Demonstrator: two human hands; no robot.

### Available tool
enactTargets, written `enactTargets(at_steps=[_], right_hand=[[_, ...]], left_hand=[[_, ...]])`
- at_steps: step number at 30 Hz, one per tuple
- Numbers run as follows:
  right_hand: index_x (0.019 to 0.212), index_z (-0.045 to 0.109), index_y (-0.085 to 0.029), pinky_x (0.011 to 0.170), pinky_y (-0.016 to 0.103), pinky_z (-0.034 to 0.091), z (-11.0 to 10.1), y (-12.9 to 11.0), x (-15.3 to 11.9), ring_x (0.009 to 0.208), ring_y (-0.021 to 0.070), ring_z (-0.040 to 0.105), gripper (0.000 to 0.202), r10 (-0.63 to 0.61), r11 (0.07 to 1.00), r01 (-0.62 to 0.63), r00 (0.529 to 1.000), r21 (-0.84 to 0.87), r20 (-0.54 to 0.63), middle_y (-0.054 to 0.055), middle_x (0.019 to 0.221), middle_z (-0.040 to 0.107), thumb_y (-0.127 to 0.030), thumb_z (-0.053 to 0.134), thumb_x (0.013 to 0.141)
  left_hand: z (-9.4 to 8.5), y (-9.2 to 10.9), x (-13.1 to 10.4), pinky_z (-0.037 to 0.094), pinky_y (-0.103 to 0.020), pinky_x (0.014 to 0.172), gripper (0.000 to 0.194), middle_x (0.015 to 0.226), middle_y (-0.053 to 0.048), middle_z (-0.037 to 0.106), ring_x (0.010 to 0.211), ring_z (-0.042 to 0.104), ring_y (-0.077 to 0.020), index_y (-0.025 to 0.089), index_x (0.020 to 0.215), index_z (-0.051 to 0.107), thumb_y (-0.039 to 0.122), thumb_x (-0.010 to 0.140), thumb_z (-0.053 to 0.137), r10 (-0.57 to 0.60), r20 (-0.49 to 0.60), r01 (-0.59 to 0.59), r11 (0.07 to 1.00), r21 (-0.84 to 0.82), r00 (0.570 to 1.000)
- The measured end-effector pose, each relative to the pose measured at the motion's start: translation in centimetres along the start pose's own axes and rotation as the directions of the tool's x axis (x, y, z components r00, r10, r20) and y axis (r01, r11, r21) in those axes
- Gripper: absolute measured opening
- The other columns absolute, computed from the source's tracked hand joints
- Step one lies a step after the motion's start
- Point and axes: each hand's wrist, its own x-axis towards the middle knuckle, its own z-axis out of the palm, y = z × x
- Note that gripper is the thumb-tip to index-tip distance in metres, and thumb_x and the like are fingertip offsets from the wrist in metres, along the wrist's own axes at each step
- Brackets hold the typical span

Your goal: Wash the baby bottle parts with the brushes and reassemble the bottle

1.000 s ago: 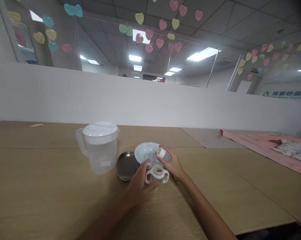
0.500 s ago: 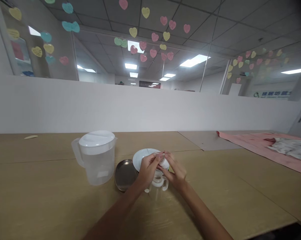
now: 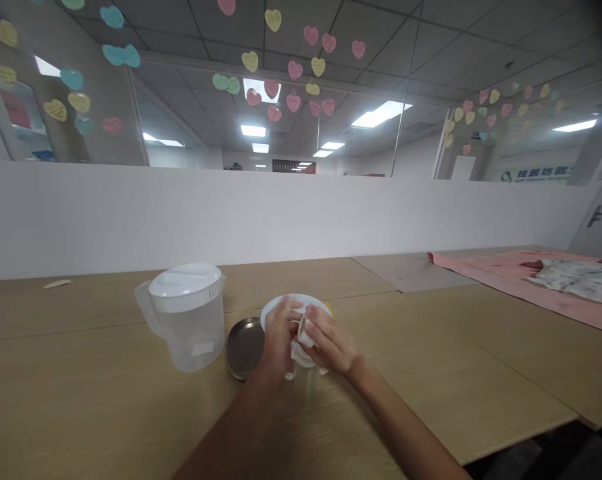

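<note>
My right hand (image 3: 332,343) grips a small white lid (image 3: 305,332), tilted so that its round, hollow-looking end faces left. Close against it, my left hand (image 3: 279,332) has its fingers bent inward. Whether those fingers pinch a small piece is hidden and blurred. Below both hands stands a clear jug (image 3: 308,381) with a white collar, partly covered by the fingers. Just behind the hands lies a white plate (image 3: 295,298). A dark metal tray (image 3: 243,348) sits beside my left hand.
A large lidded plastic pitcher (image 3: 193,333) stands to the left on the wooden table (image 3: 105,400). A pink cloth (image 3: 485,272) with patterned fabric (image 3: 575,280) lies at the far right. A white wall (image 3: 255,220) rises behind the table.
My hands have shifted and turned the lid, so its hollow end now shows. My left fingers have come partly away from it. The whole view has swung slightly right.
</note>
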Motion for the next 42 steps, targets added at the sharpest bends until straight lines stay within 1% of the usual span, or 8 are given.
enactTargets(at_steps=[3,7,12,17,23,28,34,42], right_hand=[[0.113,0.050,-0.034,0.092,0.050,0.048,-0.5,0.2,-0.4,0.107,0.0256,0.058,0.047,0.040,0.998,-0.049,0.971,-0.030,-0.237,0.004,0.108,0.062,-0.024,0.068,0.071],[0.119,0.045,-0.021,0.091,0.050,0.044,-1.0,2.4,-0.3,0.105,0.0268,0.056,0.049,0.440,0.865,-0.502,0.746,0.012,-0.500,0.013,0.113,0.057,-0.034,0.063,0.075],[0.101,0.057,-0.019,0.089,0.045,0.041,0.4,6.3,-2.4,0.097,0.0239,0.055,0.037,0.760,0.646,-0.763,0.646,-0.020,-0.078,0.008,0.100,0.061,-0.045,0.058,0.075],[0.086,0.066,-0.018,0.096,0.043,0.035,2.1,7.8,-4.9,0.108,0.0259,0.048,0.028,0.751,0.658,-0.711,0.643,-0.249,0.149,0.011,0.109,0.057,-0.041,0.059,0.072],[0.091,0.068,-0.016,0.104,0.045,0.024,2.2,7.8,-5.6,0.127,0.0300,0.028,0.030,0.750,0.651,-0.645,0.627,-0.399,0.209,0.013,0.130,0.041,-0.035,0.051,0.075],[0.095,0.067,-0.015,0.105,0.043,0.024,2.3,8.2,-6.6,0.125,0.0284,0.030,0.034,0.748,0.649,-0.603,0.616,-0.464,0.246,0.014,0.129,0.042,-0.033,0.044,0.077],[0.105,0.061,-0.013,0.101,0.045,0.030,2.6,8.6,-7.3,0.117,0.0285,0.039,0.040,0.691,0.675,-0.543,0.702,-0.499,0.170,0.016,0.124,0.045,-0.038,0.042,0.079],[0.104,0.062,-0.014,0.101,0.040,0.031,2.5,7.8,-6.5,0.119,0.0264,0.039,0.036,0.746,0.629,-0.607,0.647,-0.486,0.158,0.015,0.123,0.046,-0.035,0.042,0.081]], left_hand=[[-2.8,0.4,2.2,0.030,-0.018,0.041,0.039,0.043,0.010,0.027,0.035,0.024,-0.0057,0.019,0.074,0.048,0.054,0.084,0.035,0.049,-0.232,-0.060,0.997,-0.039,0.971],[-6.4,-1.0,3.3,0.040,-0.022,0.050,0.037,0.058,0.000,0.058,0.054,0.053,-0.0130,0.015,0.076,0.059,0.051,0.078,0.051,0.167,-0.077,-0.126,0.915,0.383,0.983],[-7.5,-6.1,3.0,0.035,-0.041,0.099,0.024,0.106,-0.007,0.064,0.110,0.051,-0.0235,0.019,0.093,0.065,0.034,0.078,0.054,0.114,0.318,-0.332,0.485,0.809,0.941],[-8.7,-7.1,2.6,0.027,-0.046,0.104,0.040,0.131,-0.012,0.048,0.127,0.035,-0.0253,0.017,0.122,0.051,0.034,0.087,0.040,0.281,0.281,-0.361,0.291,0.886,0.917],[-13.3,-4.9,0.0,0.011,-0.048,0.109,0.027,0.127,-0.011,0.050,0.124,0.037,-0.0273,0.022,0.107,0.061,0.028,0.085,0.046,0.640,0.234,-0.381,0.098,0.920,0.732],[-16.3,-3.0,-0.9,0.020,-0.051,0.105,0.059,0.136,-0.021,0.033,0.128,0.029,-0.0319,0.011,0.127,0.039,0.038,0.077,0.057,0.847,-0.104,-0.140,0.204,0.969,0.522],[-16.1,-2.7,-0.4,0.026,-0.053,0.103,0.110,0.142,-0.024,0.022,0.132,0.021,-0.0372,0.013,0.141,0.005,0.057,0.062,0.067,0.568,-0.524,0.169,0.560,0.811,0.635],[-16.4,-2.6,-0.3,0.038,-0.054,0.095,0.109,0.138,-0.025,0.033,0.126,0.034,-0.0386,0.013,0.141,0.008,0.060,0.061,0.066,0.461,-0.504,0.220,0.540,0.813,0.731]])
